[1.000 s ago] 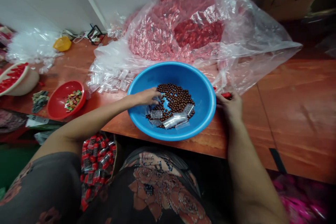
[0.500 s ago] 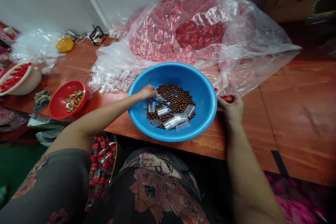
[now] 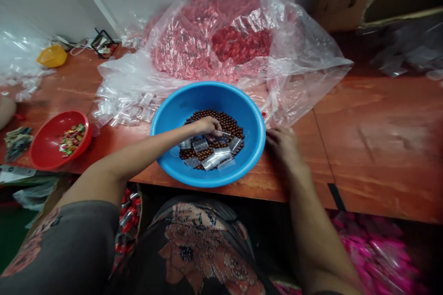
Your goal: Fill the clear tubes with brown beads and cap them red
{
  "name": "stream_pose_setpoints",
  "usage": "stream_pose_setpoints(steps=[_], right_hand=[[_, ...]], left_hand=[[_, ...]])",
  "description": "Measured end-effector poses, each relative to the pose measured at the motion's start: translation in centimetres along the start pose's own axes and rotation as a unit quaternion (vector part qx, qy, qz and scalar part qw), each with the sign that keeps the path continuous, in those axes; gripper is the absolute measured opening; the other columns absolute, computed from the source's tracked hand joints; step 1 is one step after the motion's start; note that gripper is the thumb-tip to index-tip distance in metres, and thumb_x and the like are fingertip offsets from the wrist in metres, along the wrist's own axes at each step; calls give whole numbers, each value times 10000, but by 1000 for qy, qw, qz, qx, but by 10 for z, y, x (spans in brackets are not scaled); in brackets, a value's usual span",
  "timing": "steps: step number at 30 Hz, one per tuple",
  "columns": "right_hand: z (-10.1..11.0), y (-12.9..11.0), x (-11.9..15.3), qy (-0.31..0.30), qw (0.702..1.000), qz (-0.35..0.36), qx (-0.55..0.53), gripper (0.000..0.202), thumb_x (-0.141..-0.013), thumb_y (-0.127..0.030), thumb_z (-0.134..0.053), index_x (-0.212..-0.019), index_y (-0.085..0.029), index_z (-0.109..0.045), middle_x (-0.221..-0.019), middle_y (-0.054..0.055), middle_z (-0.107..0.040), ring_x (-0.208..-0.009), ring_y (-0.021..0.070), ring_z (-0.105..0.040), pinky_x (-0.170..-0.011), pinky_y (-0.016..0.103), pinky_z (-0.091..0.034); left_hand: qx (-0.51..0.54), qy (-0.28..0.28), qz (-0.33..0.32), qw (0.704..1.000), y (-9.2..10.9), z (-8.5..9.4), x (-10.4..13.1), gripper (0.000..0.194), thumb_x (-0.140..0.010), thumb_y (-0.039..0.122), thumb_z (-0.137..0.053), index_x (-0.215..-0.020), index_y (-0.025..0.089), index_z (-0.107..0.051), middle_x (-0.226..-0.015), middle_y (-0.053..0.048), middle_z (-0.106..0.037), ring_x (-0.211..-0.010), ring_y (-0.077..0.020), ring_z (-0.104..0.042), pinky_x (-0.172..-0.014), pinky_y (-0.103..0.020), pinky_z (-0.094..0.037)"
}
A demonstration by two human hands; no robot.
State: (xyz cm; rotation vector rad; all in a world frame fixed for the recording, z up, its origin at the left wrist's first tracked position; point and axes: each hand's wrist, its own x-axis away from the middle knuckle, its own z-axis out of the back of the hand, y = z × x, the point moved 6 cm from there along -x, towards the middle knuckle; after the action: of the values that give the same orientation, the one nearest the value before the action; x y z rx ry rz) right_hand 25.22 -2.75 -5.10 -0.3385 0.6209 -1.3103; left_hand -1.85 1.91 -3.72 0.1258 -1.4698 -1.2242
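A blue basin (image 3: 207, 179) stands in front of me with small round brown balls (image 3: 230, 122) in it. Several clear plastic tubes (image 3: 217, 158) lie on the balls. My left hand (image 3: 209, 126) is inside the basin, its fingers closed on a clear tube (image 3: 224, 134) just over the balls. Against the basin's right outer side, my right hand (image 3: 285, 147) rests low at the table with its fingers curled. Whatever they hold, if anything, is hidden. A small red piece (image 3: 264, 115) shows by the rim, just beyond that hand.
Behind the basin lies a big clear bag (image 3: 238, 46) of red pieces. Loose clear tubes (image 3: 128, 106) are heaped to its left. A red bowl (image 3: 41, 152) with wrapped sweets (image 3: 73, 138) stands on the left. Below the table edge is a box of red-capped tubes (image 3: 128, 221).
My left hand has moved from the basin's left side toward its middle among the tubes. My right hand has turned downward, and the red piece seen in it is out of sight. The view has shifted right.
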Motion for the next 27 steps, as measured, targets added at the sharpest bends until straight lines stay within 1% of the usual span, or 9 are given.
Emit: stream_pose_setpoints(steps=[4, 8, 10, 13, 17, 19, 22, 24, 27], right_hand=[[3, -5, 10, -6, 1000, 2, 22, 391, -923, -438, -491, -1068, -186, -753, -930, 114, -670, -888, 259, -584, -837, 445, -472], [14, -5, 19, 99, 988, -82, -85, 425, -925, -457, -517, -1248, -227, -669, -1075, 97, -628, -988, 235, -611, -913, 441, -488], [20, -7, 23, 153, 962, -134, -180, 446, -908, -473, -554, -1289, -256, -635, -1105, 75, -614, -916, 196, -643, -881, 416, -517], [27, -21, 25, 191, 908, -194, -320, 470, -865, -488, -629, -1273, -255, -632, -995, 42, -659, -763, 153, -662, -762, 361, -545], [48, -60, 19, 236, 857, -175, -423, 359, -786, -460, -745, -1070, -244, -711, -888, 7, -688, -758, 120, -642, -694, 267, -528], [57, -83, 14, 236, 838, -145, -470, 354, -770, -422, -772, -1088, -283, -697, -913, -14, -673, -730, 92, -620, -649, 228, -521], [60, -119, 6, 183, 819, -116, -531, 433, -769, -361, -783, -1179, -344, -644, -956, -29, -650, -737, 85, -631, -632, 217, -544], [57, -140, 1, 145, 809, -116, -558, 445, -758, -329, -795, -1174, -348, -636, -953, -35, -644, -765, 95, -659, -668, 233, -574], [46, -165, -4, 107, 787, -134, -593, 360, -717, -310, -829, -1039, -297, -669, -892, -43, -646, -761, 104, -690, -697, 246, -598]], left_hand=[[30, -70, 9, 997, -2, -15, -1, 162, -671, 62, -797, -780, 128, -698, -626, -17, -668, -511, -134, -643, -548, -264, -560], [95, -105, 21, 990, -2, -17, 1, 219, -662, 30, -795, -819, 117, -669, -668, -29, -680, -567, -146, -678, -591, -267, -579], [124, -118, 22, 985, 1, -15, 7, 252, -670, 16, -785, -850, 119, -642, -680, -29, -685, -602, -150, -694, -625, -269, -585], [172, -129, -2, 977, 9, -9, 24, 288, -681, 20, -780, -885, 130, -608, -702, -22, -682, -663, -163, -711, -691, -305, -593], [242, -137, -66, 958, 21, -3, 61, 317, -656, 64, -821, -886, 132, -615, -783, -10, -676, -720, -147, -705, -763, -326, -586], [280, -149, -88, 944, 24, -4, 84, 321, -658, 102, -836, -890, 133, -617, -860, -28, -690, -781, -153, -712, -801, -320, -577], [327, -151, -111, 926, 23, -7, 115, 339, -680, 142, -835, -938, 131, -616, -966, -66, -703, -878, -173, -716, -835, -317, -569], [346, -122, -132, 921, 18, -7, 130, 357, -689, 146, -827, -978, 133, -618, -982, -73, -705, -888, -172, -710, -832, -324, -571], [361, -72, -188, 911, 10, -5, 145, 417, -704, 158, -811, -1081, 151, -633, -1044, -81, -706, -911, -167, -692, -817, -324, -573]])
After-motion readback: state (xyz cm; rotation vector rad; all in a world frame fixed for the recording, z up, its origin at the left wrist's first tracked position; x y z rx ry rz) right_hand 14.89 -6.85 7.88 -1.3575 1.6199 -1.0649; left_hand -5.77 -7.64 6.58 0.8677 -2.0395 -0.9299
